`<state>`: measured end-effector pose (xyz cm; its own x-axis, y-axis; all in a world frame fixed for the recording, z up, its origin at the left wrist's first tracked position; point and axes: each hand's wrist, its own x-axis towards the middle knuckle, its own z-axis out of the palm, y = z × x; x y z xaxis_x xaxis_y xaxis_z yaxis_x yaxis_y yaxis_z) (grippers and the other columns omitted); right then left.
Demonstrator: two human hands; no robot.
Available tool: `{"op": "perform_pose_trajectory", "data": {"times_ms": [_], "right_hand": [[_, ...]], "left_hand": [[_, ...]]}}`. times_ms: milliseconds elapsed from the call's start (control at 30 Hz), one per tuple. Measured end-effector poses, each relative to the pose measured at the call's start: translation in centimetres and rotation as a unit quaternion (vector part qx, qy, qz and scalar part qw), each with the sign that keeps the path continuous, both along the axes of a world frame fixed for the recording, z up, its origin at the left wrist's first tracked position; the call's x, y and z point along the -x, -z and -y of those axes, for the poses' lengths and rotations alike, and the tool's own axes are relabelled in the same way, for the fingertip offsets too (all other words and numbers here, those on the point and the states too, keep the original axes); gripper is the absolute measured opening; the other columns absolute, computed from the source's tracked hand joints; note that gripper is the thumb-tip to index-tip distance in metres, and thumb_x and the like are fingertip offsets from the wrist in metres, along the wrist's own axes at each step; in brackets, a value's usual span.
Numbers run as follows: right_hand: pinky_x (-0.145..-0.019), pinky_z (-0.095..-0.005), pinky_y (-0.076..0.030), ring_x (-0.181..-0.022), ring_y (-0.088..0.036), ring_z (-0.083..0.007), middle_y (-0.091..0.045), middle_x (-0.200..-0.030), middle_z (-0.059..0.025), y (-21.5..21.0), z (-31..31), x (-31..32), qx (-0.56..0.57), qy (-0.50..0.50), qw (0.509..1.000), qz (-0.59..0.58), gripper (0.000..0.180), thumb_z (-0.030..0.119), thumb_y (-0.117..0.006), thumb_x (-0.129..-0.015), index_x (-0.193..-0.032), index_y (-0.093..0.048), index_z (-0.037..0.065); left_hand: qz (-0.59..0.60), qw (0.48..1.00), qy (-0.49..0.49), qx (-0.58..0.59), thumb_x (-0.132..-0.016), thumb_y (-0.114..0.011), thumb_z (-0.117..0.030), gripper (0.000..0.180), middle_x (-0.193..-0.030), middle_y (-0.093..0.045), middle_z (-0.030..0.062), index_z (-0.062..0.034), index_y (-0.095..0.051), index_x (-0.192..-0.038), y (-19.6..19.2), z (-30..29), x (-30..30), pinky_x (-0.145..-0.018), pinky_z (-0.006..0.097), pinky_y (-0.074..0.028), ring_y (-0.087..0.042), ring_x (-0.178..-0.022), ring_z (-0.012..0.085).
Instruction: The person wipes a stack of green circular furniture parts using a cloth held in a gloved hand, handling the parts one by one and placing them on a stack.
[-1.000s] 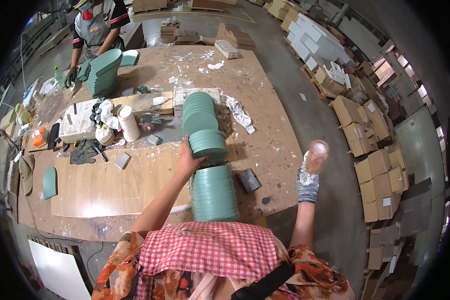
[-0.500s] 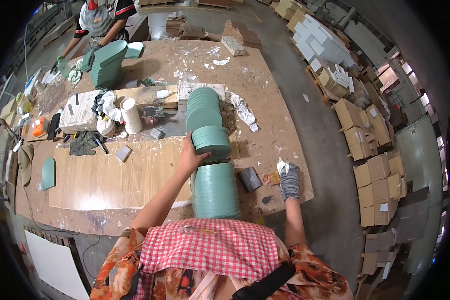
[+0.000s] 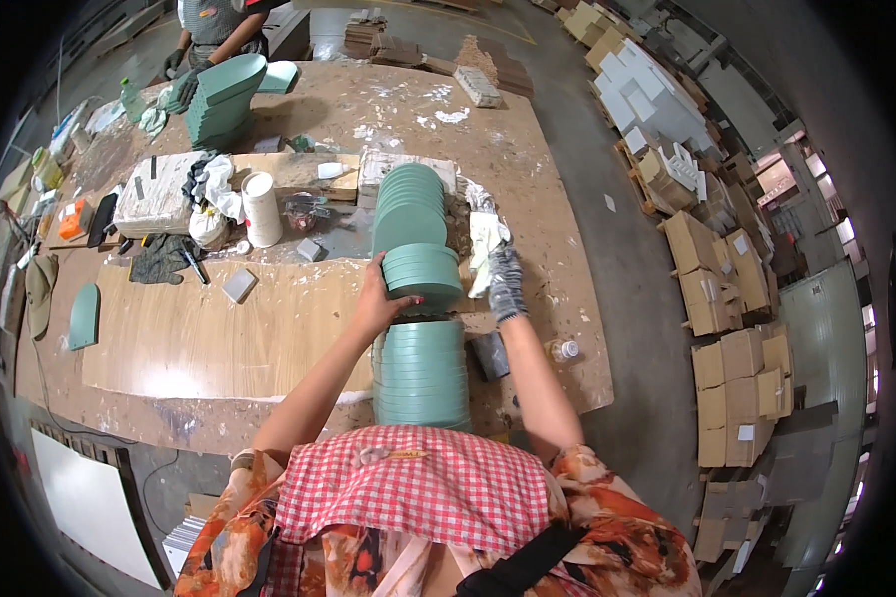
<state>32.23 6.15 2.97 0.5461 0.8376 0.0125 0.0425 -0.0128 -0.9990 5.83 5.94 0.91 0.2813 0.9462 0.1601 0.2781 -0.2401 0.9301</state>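
Observation:
My bare left hand (image 3: 373, 303) grips the left side of a short stack of green round-ended boards (image 3: 421, 269), thumb on its near face. A row of the same boards (image 3: 408, 214) leans just beyond it, and a larger green stack (image 3: 420, 373) stands nearer my body. My right hand (image 3: 506, 287), in a grey knit glove, is closed on a white cloth (image 3: 488, 241) to the right of the boards. Another crumpled rag (image 3: 479, 196) lies just past that cloth. Beside my right forearm sits a dark grey block (image 3: 489, 355), partly hidden.
A small bottle (image 3: 564, 349) lies at the right. Left are a wood-grain panel (image 3: 219, 338), a white cylinder (image 3: 261, 211), a dark glove (image 3: 159, 261) and a single green board (image 3: 85, 316). Across the table, a co-worker's gloved hand (image 3: 184, 92) touches a green stack (image 3: 224, 104).
My right hand has moved left and away from me with the white cloth, uncovering the small bottle. My left hand keeps its grip on the boards. The co-worker has shifted slightly.

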Motion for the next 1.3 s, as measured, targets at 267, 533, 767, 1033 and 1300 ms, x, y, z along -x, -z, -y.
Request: {"op": "perform_pose_trajectory", "data": {"times_ms": [267, 533, 767, 1033, 1300], "right_hand": [[-0.099, -0.0352, -0.036, -0.121, -0.043, -0.0171, -0.045, -0.135, -0.0057, 0.5, 1.0, 9.8, 0.159, -0.096, 0.980, -0.078, 0.060, 0.048, -0.043, -0.094, -0.138, -0.039, 0.007], [-0.096, -0.0313, -0.039, -0.114, -0.046, -0.0168, -0.051, -0.127, -0.0080, -0.2, 1.2, 7.1, 0.024, -0.097, 0.987, 0.125, 0.041, 0.026, -0.048, -0.096, -0.131, -0.046, 0.006], [-0.111, -0.0469, -0.017, -0.133, -0.028, -0.0365, -0.034, -0.143, -0.0188, -5.6, 1.3, 14.8, 0.026, -0.216, 0.710, 0.670, 0.050, 0.031, -0.043, -0.091, -0.136, -0.041, 0.010], [-0.109, -0.0462, -0.020, -0.130, -0.037, -0.0295, -0.040, -0.141, -0.0147, -2.9, -0.4, 21.8, 0.176, -0.246, 0.497, 0.814, 0.051, 0.025, -0.039, -0.091, -0.134, -0.042, 0.000], [-0.110, -0.0469, -0.015, -0.132, -0.036, -0.0282, -0.039, -0.143, -0.0152, -4.6, -0.3, 24.3, 0.259, -0.447, 0.311, 0.798, 0.048, 0.021, -0.043, -0.091, -0.133, -0.044, -0.002]], "left_hand": [[-0.016, 1.000, 0.008, -0.018, -0.070, -0.079, -0.016, 0.113, -0.149, -0.015, 0.0251, -0.0013, 0.004, -0.145, 3.0, 0.0, 2.8, -0.109, 0.037, -0.027, -0.022, -0.138, 0.0334], [0.059, 0.997, 0.019, 0.040, -0.062, -0.083, -0.012, 0.111, -0.145, -0.023, 0.0250, 0.0019, -0.009, -0.144, 1.5, 0.2, 0.9, -0.110, 0.037, -0.025, -0.025, -0.135, 0.0346], [0.151, 0.988, -0.008, 0.007, -0.057, -0.083, -0.008, 0.096, -0.128, -0.042, 0.0180, -0.0007, -0.031, -0.138, 3.3, -0.2, 1.1, -0.104, 0.037, -0.033, -0.042, -0.120, 0.0324], [0.055, 0.996, 0.045, -0.057, -0.075, -0.070, -0.017, 0.075, -0.121, -0.055, 0.0187, -0.0035, -0.033, -0.138, 8.2, -1.7, 3.2, -0.099, 0.038, -0.038, -0.054, -0.111, 0.0302], [0.138, 0.989, 0.052, 0.015, -0.073, -0.074, -0.020, 0.107, -0.145, -0.031, 0.0162, -0.0049, 0.001, -0.147, 7.3, -1.9, 4.0, -0.107, 0.031, -0.027, -0.035, -0.130, 0.0237]]}}
